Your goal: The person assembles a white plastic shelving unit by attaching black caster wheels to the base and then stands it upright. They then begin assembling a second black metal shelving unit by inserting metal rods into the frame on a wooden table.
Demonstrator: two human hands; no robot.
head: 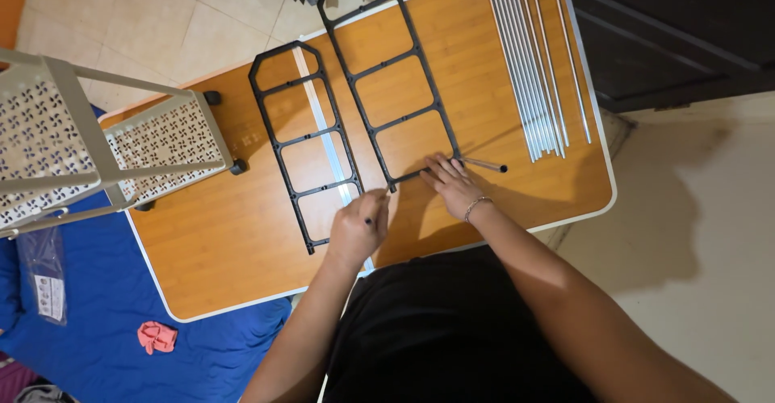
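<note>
A home room: tiled floor [161, 23] at eleven o'clock, blue mat [105, 322] at eight, dark cabinet [670, 31] at two, folding wooden table [234, 266] in the middle

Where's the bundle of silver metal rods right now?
In the head view, the silver rods lie side by side at the table's far right edge, just right of the longer black frame and beyond the right hand.

Left hand [358, 227] grips a small dark part; right hand [452, 183] presses the long black plastic ladder-shaped frame [389, 72] on the orange wooden table [242, 249].
</note>
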